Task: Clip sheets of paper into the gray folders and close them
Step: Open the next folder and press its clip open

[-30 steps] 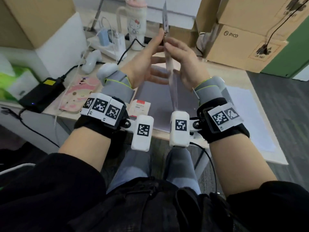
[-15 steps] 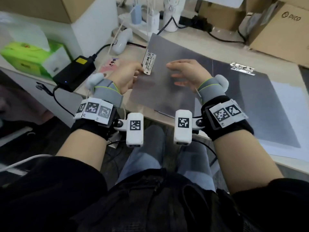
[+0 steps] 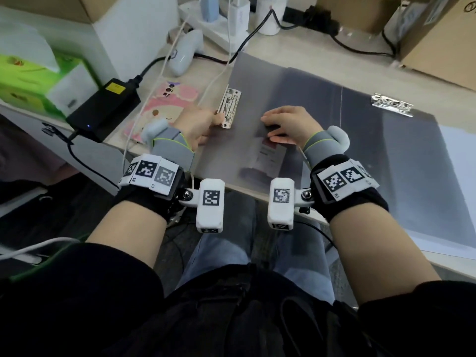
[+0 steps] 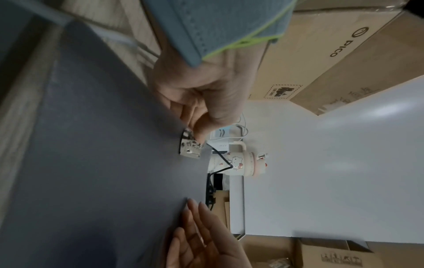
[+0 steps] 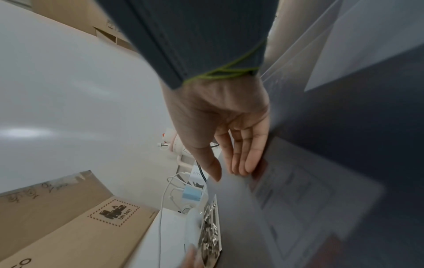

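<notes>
The left hand [image 3: 195, 124] pinches the silver metal spring clip [image 3: 229, 106] fixed at the left edge of a translucent gray plastic folder [image 3: 257, 81], thumb and curled fingers closed on the clip's near end. The folder lies open on the pale wooden desk [image 3: 322, 57], its cover spread under both hands. Just right of the clip, the right hand [image 3: 291, 126] rests palm-down with straight, relaxed fingers [image 5: 250, 159] on the gray sheet, gripping nothing. Farther right lies a second metal clip [image 3: 392, 105].
</notes>
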